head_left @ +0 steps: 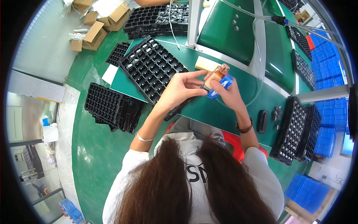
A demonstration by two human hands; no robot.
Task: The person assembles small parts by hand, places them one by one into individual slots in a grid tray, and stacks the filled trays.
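My right hand is closed around a blue and copper-coloured hand-held device above the green table. My left hand reaches in from the left, its thumb and fingertips pinching a small dark grey part at the near end of that device. Fingers cover much of the part, so its exact kind is hidden. Just beyond my hands lies a pale yellow block. Left of them a black tray of many pockets rests at a slant, with several shiny metal pieces along its far left side.
Black trays are stacked at the left, and more filled trays stand at the right. A black oblong object and loose metal pieces lie near the right end. A metal post and a green conveyor belt are beyond.
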